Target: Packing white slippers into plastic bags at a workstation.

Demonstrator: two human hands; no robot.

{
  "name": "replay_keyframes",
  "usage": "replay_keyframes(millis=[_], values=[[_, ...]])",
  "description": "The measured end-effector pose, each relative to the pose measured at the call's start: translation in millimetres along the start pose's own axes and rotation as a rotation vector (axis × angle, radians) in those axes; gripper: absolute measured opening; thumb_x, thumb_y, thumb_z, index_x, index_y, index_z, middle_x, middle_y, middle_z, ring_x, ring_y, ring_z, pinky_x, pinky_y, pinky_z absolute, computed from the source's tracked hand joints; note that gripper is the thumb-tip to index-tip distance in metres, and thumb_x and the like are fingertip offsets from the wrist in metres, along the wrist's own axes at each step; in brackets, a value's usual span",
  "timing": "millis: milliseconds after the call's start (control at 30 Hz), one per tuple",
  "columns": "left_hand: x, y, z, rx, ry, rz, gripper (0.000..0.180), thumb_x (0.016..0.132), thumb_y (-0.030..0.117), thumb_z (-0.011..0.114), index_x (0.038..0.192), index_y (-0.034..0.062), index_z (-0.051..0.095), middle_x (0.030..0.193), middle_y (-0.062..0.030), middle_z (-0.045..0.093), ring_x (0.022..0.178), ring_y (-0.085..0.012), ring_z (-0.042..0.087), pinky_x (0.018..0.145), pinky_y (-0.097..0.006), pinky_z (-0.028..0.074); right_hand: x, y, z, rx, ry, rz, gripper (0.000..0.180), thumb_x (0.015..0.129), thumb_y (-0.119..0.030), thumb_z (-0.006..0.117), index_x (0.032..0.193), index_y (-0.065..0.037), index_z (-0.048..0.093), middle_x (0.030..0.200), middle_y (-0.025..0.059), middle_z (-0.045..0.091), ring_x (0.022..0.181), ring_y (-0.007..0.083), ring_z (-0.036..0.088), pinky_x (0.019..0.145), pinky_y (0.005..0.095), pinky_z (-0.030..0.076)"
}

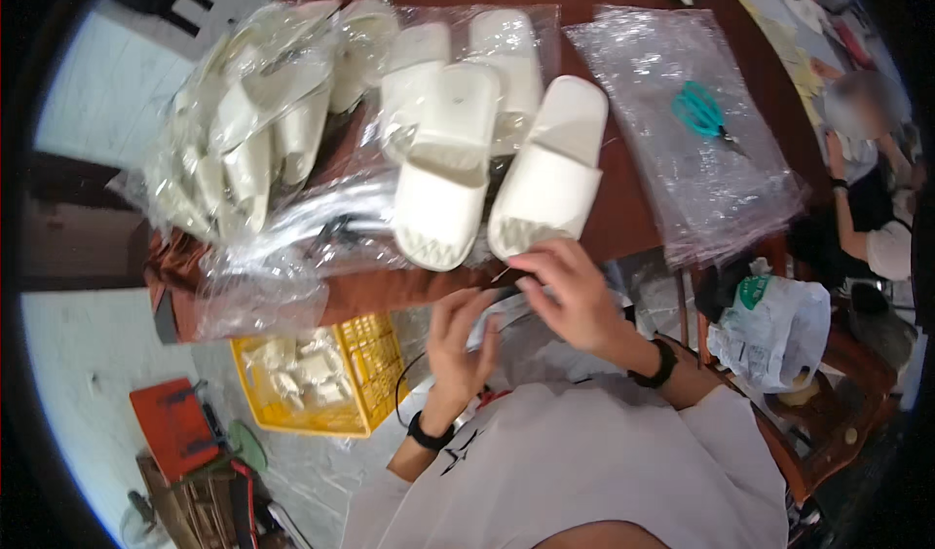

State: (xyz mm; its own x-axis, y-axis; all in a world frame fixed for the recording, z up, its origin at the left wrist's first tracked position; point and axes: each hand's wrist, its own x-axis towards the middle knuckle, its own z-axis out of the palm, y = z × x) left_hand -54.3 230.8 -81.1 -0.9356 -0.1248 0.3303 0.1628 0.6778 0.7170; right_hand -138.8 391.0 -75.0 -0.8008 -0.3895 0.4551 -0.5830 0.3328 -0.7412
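A brown table [635, 213] bore white slippers [545, 193]; the floor [326, 476], a yellow crate [378, 369]. Grip of left hand [456, 352] and right hand [577, 301] could not be told.

Two slippers [443, 193] lie side by side near the table's [623, 189] front edge, just beyond the person's hands [575, 296], with bagged slippers [248, 130] behind and to their left. Scissors [697, 109] rest on plastic bags [672, 184] to the right; a crate [380, 374] stands on the floor [302, 481], front left.
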Motion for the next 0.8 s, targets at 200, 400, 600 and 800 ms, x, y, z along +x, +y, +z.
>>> replay_keyframes(millis=[200,400,600,800], values=[[0.2,-13.2,18.2,-0.412,0.101,-0.439,0.025,0.082,-0.001,0.063,0.106,0.001,0.056,0.095,-0.007,0.061,0.073,-0.0089,0.057,0.067,-0.022,0.049,4.5,21.9,23.3,-0.221,-0.056,-0.216,0.016,0.064,-0.006,0.066,0.08,-0.007,0.06,0.087,0.0042,0.052,0.08,0.0205,0.053,0.067,0.0302,0.045],[16.3,-11.0,31.2,-0.733,0.171,-0.469,0.006,0.085,0.001,0.061,0.09,0.0003,0.057,0.082,-0.004,0.061,0.07,-0.0073,0.056,0.064,-0.02,0.047,5.6,17.0,23.1,-0.118,0.049,-0.169,0.017,0.066,-0.005,0.07,0.078,-0.008,0.059,0.079,0.0022,0.053,0.075,0.0198,0.052,0.064,0.031,0.046],[24.2,-10.6,27.0,-0.744,0.126,-0.482,0.007,0.087,0.007,0.061,0.09,0.0022,0.057,0.08,-0.0044,0.061,0.069,-0.0101,0.057,0.064,-0.023,0.047,8.8,12.6,18.8,0.018,0.043,-0.061,0.018,0.068,-0.007,0.069,0.078,-0.008,0.055,0.074,0.0041,0.051,0.073,0.0229,0.053,0.063,0.0347,0.046],[20.2,-28.4,19.9,-1.082,-0.059,-0.693,0.009,0.083,0.006,0.065,0.087,0.0007,0.059,0.081,-0.0048,0.063,0.072,-0.0105,0.059,0.064,-0.025,0.049,8.4,12.0,20.5,0.036,-0.038,-0.053,0.017,0.067,-0.006,0.069,0.076,-0.008,0.055,0.073,0.0049,0.051,0.074,0.0237,0.053,0.062,0.0345,0.045]])
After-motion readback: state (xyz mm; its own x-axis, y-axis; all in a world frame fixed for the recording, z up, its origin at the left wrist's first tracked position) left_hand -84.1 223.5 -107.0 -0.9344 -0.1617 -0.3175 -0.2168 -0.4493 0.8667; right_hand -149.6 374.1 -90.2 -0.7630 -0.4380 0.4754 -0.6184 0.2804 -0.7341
